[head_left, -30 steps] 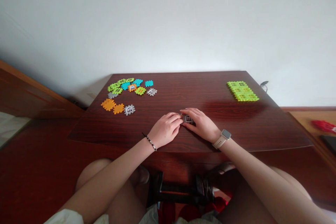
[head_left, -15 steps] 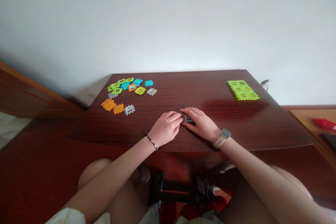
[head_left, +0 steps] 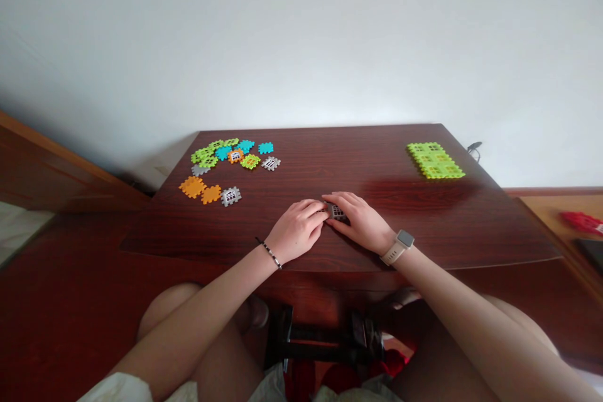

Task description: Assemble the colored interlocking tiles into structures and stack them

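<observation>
Both of my hands meet at the middle of a dark wooden table (head_left: 424,226). Between their fingertips is a small grey plastic tile (head_left: 337,211) with a window grid. My left hand (head_left: 298,230), with a beaded bracelet at the wrist, is curled with its fingers closed on the tile's left side. My right hand (head_left: 362,221), with a pale watch on the wrist, covers the tile's right side with pinched fingers. Most of the tile is hidden by the fingers.
A heap of loose interlocking tiles (head_left: 226,160) in green, blue, orange and grey lies at the table's far left. A joined light-green panel (head_left: 434,160) lies flat at the far right. A red object (head_left: 580,222) sits on a lower surface to the right. My knees show below the table's near edge.
</observation>
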